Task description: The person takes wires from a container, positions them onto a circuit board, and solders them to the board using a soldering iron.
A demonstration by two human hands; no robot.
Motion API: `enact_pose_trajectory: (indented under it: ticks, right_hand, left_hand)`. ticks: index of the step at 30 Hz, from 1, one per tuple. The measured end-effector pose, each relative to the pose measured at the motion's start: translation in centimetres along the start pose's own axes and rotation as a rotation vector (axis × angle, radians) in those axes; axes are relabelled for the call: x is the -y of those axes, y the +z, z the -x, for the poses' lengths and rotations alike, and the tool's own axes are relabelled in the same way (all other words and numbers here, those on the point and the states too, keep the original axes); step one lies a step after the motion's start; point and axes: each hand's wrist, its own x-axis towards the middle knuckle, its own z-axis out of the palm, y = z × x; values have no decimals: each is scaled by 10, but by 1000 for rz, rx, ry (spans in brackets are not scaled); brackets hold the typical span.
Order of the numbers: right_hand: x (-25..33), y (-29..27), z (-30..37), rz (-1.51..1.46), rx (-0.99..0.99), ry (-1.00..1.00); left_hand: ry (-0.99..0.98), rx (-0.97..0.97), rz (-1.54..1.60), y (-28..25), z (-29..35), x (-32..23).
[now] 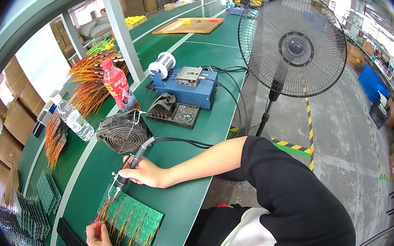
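Right hand [147,173] gripping a soldering iron [141,150] over a green circuit board [142,216], left hand [101,242] apparently pinching thin wires [104,211], dark fan [124,135] beyond

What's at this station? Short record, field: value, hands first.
right hand: gripping a soldering iron, tip end over the board
left hand: fingers pinching red and yellow wires
workpiece: green circuit board lying on the green bench, wires across it
bench equipment: small box fan; blue unit with a spool
personal items: black phone; red-capped bottle; clear bottle
floor: large pedestal fan
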Motion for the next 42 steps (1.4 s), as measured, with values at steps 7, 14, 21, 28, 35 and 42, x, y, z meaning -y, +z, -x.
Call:
enact_pose_trajectory:
  ticks: [7, 14, 21, 28, 35, 42]
  right_hand:
    - [-4, 3, -2, 9, -20, 52]
    - [7, -4, 1, 92, -49, 47]
    - [5, 3, 0, 177, -41, 55]
    - [6, 2, 0, 163, -37, 64]
    - [5, 1, 0, 145, -31, 36]
    - [5, 1, 1, 155, -13, 56]
  left_hand:
    - [69, -101, -169, 5, 8, -14]
    - [28, -130, -46, 16, 3, -13]
    - [145, -296, -196, 3, 5, -25]
    - [112, -116, -172, 14, 3, -17]
    - [78, -121, -166, 17, 4, -16]
    - [51, -129, -169, 17, 5, -15]
